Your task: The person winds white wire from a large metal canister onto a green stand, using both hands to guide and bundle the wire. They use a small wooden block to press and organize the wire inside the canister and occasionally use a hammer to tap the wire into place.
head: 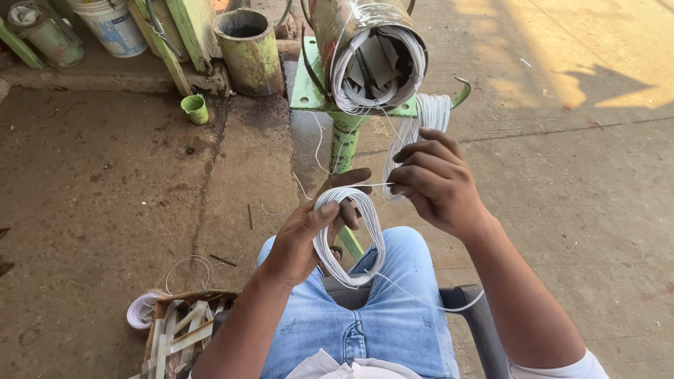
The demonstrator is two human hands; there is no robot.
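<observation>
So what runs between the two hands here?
In the head view, a single white wire strand stretches from the wire coil in the left hand to the right hand.

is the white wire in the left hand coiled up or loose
Coiled. The white wire forms a tidy oval bundle of loops in the left hand.

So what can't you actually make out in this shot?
- Head view, metal cylinder: its far end is cut off by the top edge.
- White wire coil: part is hidden under the left hand.
- Right hand: its fingertips curl inward, so the grip on the wire strand is unclear.
- Box of strips: cut off by the bottom edge.
</observation>
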